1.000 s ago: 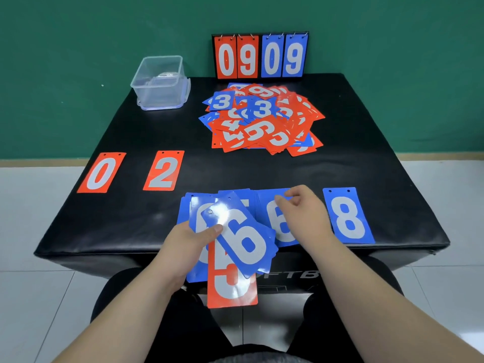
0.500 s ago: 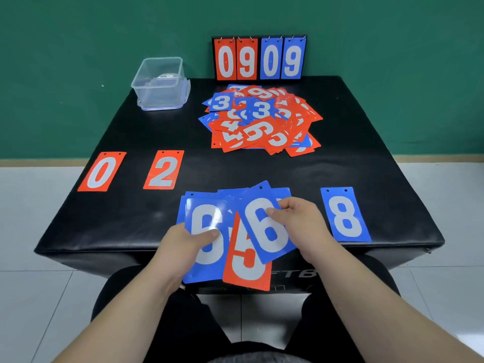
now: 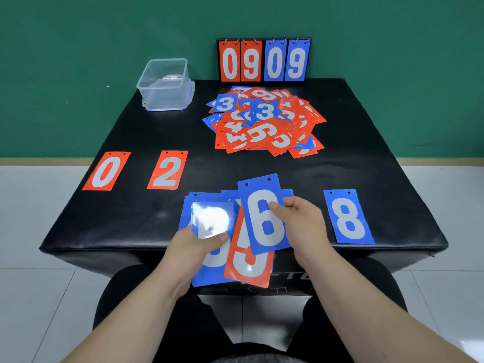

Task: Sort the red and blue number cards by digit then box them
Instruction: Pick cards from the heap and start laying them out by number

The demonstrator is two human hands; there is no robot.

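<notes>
black table (image 3: 131,142): padded top, carries the cards and the box.
right hand (image 3: 301,224): pinches the blue 6 card, thumb on its face, fingers behind it; sits above the near edge, about midway along.
blue 6 card (image 3: 264,218): upright, leaning a little left, two holes at the top; overlaps the red card.
left hand (image 3: 188,247): grips a fan of cards from below, thumb pressed across the front blue card.
front blue card (image 3: 209,218): digit washed out by glare, cannot tell the number.
red card (image 3: 248,268): tucked between the front blue card and the blue 6 card, lower end past the near edge; digit partly covered, looks like a 5.
blue cards behind (image 3: 229,195): only top strips in view; held or lying flat, cannot tell.
blue 8 card (image 3: 348,218): flat near the near right corner, beside the right hand, not touching.
red 0 card (image 3: 106,172): flat by the left edge.
red 2 card (image 3: 167,171): flat, right of the red 0 card, apart from it.
loose pile (image 3: 264,124): red and blue cards heaped toward the far edge, right of centre.
clear box (image 3: 165,85): lidless, at the far left corner, well apart from the loose pile.
scoreboard (image 3: 263,61): upright at the far edge behind the loose pile; reads 0 9 red, 0 9 blue.
</notes>
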